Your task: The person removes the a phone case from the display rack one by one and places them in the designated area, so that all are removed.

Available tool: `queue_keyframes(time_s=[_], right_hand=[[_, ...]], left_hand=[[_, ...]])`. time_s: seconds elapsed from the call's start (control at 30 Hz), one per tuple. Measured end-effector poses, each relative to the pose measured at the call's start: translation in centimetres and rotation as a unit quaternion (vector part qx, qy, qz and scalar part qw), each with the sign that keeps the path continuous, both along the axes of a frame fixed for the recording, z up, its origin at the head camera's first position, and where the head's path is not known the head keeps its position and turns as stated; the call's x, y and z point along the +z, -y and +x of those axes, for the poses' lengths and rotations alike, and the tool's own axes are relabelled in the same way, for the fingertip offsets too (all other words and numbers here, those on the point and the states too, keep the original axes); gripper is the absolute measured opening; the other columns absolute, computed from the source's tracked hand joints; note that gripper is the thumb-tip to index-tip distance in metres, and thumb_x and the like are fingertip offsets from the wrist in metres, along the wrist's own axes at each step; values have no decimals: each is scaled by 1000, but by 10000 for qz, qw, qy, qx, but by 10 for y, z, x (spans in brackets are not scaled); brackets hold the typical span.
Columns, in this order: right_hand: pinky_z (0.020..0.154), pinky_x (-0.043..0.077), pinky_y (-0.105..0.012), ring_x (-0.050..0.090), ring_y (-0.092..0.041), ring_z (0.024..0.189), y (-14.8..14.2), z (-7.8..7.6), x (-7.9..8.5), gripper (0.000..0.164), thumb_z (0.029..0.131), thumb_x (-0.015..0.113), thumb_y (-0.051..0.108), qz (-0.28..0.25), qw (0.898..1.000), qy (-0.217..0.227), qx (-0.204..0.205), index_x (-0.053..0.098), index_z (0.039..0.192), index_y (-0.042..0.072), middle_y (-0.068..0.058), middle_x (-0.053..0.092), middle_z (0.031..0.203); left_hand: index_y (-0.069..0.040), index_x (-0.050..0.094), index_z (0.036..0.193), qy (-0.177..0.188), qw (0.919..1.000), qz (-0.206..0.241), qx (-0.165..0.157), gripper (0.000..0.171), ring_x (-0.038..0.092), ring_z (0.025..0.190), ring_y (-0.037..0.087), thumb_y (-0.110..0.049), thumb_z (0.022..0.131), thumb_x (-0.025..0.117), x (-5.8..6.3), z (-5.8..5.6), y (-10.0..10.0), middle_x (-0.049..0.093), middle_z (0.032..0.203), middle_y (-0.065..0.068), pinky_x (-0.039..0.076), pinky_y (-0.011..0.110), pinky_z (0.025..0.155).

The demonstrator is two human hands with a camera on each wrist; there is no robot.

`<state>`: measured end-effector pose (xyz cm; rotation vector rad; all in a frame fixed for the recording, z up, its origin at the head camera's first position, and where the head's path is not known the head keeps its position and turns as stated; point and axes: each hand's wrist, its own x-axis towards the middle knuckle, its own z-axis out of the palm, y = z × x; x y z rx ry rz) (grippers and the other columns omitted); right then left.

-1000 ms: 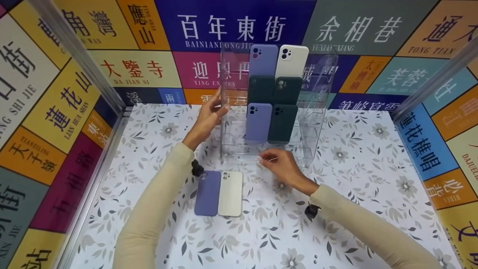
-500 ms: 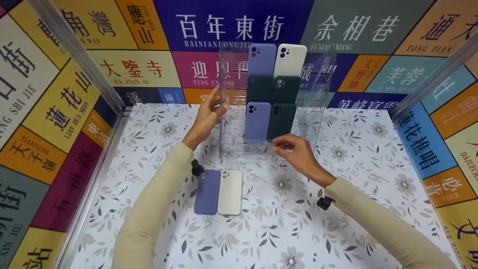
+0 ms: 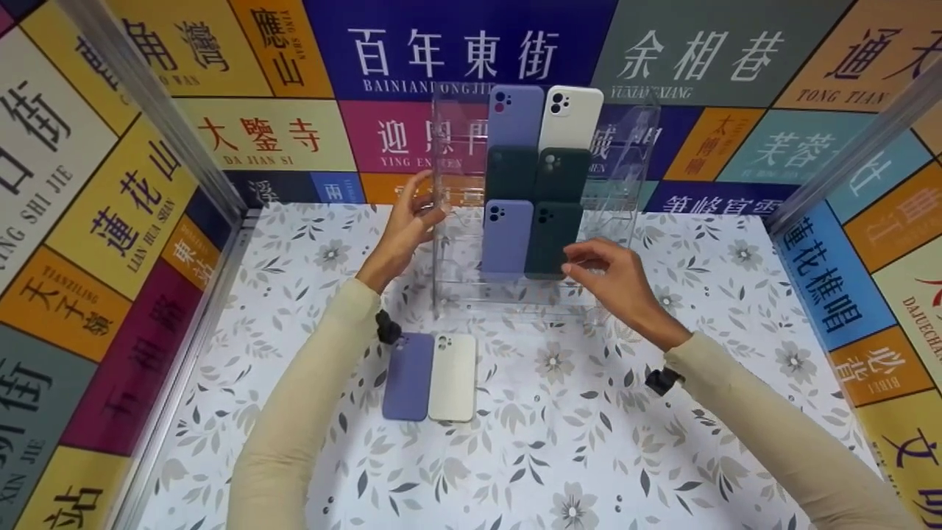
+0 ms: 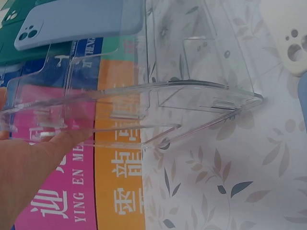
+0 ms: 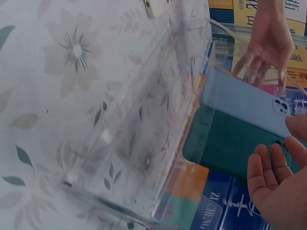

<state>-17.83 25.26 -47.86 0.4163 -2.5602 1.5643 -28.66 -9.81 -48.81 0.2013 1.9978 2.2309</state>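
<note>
A clear acrylic display rack [image 3: 436,258] stands at the back of the table. My left hand [image 3: 401,235] grips its left side panel, thumb in front and fingers behind. On the lowest tier lean a purple phone case [image 3: 508,239] and, to its right, a dark green phone case [image 3: 550,243]. My right hand [image 3: 614,276] is at the green case's lower right edge, fingers loosely bent and nothing held in them; the right wrist view shows the palm and relaxed fingers [image 5: 278,163] over the case's camera end. Higher up are two dark green cases [image 3: 563,173], then a purple case [image 3: 515,118] and a white case [image 3: 575,121].
On the flowered tablecloth [image 3: 574,449], in front of the rack, a purple phone case [image 3: 407,383] lies beside a white phone case [image 3: 452,383]. Panels with large printed characters [image 3: 456,55] wall the table at the back and both sides.
My right hand has moved up and to the right, from in front of the rack's base to the lower green case's right edge. My left hand stays on the rack; the cases keep their places.
</note>
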Motion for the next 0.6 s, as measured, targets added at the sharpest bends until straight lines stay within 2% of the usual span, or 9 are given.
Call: queue_keyframes(time_s=[0.1, 0.27, 0.43, 0.6], right_hand=[[98, 55, -23, 71, -22, 109, -5, -4, 6, 30, 102, 80, 10, 64, 10000, -65, -18, 77, 129, -1, -15, 74, 123], [99, 58, -28, 71, -23, 110, -15, -14, 13, 30, 101, 81, 9, 243, 9996, -138, -94, 78, 130, 0, -17, 73, 124], [104, 59, -41, 72, -28, 115, -22, -25, 22, 32, 101, 81, 9, 449, 9985, -233, -209, 77, 132, 3, -18, 72, 126], [109, 57, -50, 69, -33, 123, -21, -34, 30, 36, 102, 80, 10, 591, 9979, -182, -196, 74, 138, 4, -18, 69, 133]], left_hand=[[-16, 37, 168, 79, 9999, 71, 0, 69, 50, 148, 48, -6, 105, 66, 1, -2, 0, 56, 157, 21, 45, 68, 118], [-16, 36, 167, 131, 9999, -18, -39, 67, 54, 144, 40, -6, 106, 63, 3, -3, -2, 54, 158, 20, 46, 65, 117], [-14, 33, 168, 51, 10000, -42, -62, 67, 52, 145, 41, -6, 107, 60, 3, -2, -5, 50, 160, 23, 44, 68, 118], [-16, 36, 166, 1, 10000, -14, 5, 65, 54, 143, 39, -7, 107, 60, 0, 0, -5, 54, 157, 19, 47, 62, 116]])
